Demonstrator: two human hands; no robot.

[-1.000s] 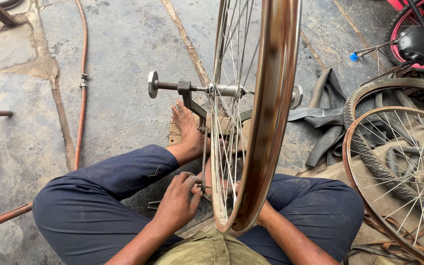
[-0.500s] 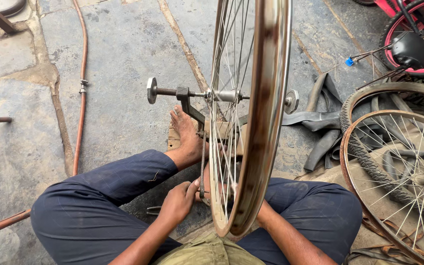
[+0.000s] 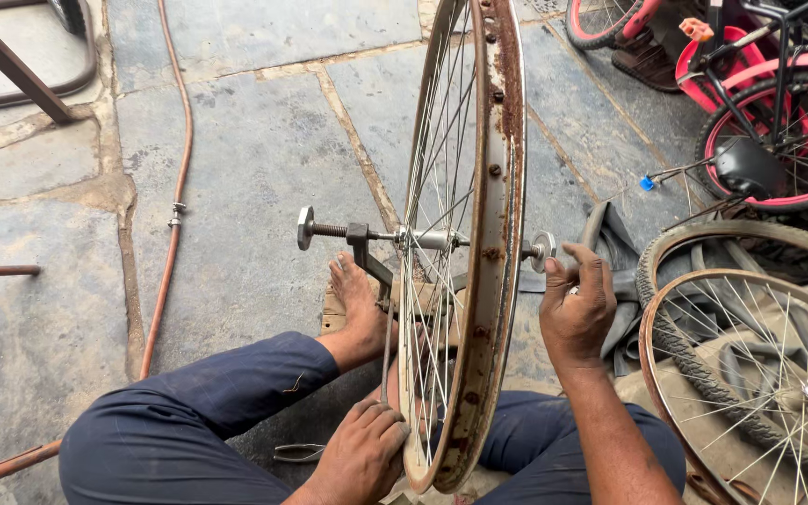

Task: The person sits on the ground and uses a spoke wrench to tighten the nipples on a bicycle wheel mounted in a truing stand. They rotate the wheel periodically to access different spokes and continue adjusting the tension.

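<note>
A bicycle wheel (image 3: 465,243) stands upright on its axle in a truing stand (image 3: 367,252) on the floor (image 3: 254,140), between the seated person's knees. A bare foot (image 3: 357,304) rests on the stand's base, left of the wheel. The left hand (image 3: 362,458) lies at the wheel's lower rim; the right hand (image 3: 577,309) touches the axle end on the wheel's right. A hose (image 3: 175,206) runs along the floor to the left. Two more wheels (image 3: 750,365) lie stacked at the right, a bicycle (image 3: 769,122) behind them.

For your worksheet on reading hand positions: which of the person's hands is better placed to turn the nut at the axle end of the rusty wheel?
Probably the right hand: its fingers already touch the axle nut. The left hand sits low at the rim, on the spokes' side.
</note>
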